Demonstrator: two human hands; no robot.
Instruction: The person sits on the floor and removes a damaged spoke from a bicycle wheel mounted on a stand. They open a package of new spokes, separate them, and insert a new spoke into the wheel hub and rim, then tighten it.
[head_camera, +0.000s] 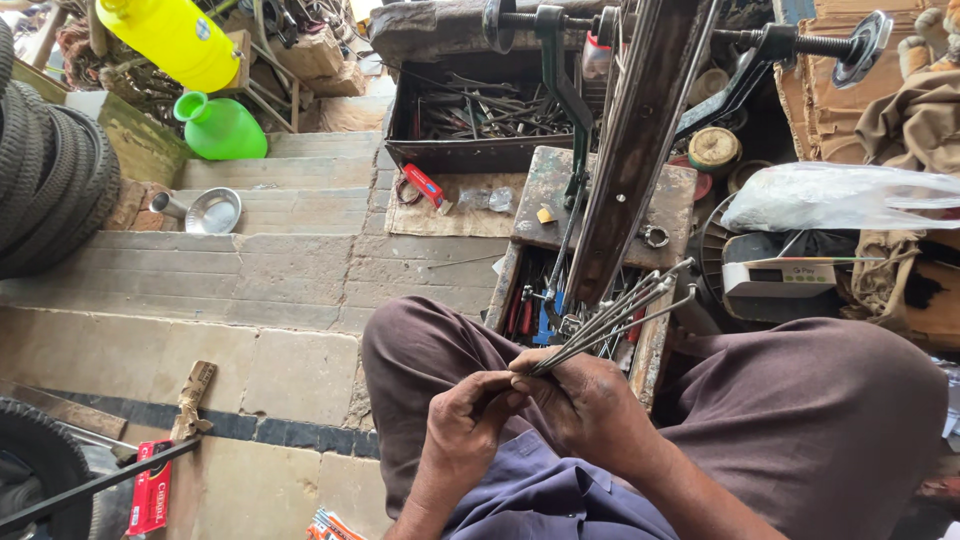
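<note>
Stone steps (250, 270), then the open wooden toolbox (655, 345) by the knees. Right hand (590, 405) clenched around a bundle of wheel spokes (620, 318) fanning up over the box; left hand (465, 425) pinches, probably, one spoke end. Step: sorting. Next needs a single spoke separated cleanly.

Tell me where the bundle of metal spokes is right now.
The spokes are at centre right of the head view, held in the right hand above the lap, fanning up toward the wooden toolbox, with the left hand touching their lower ends.
</note>
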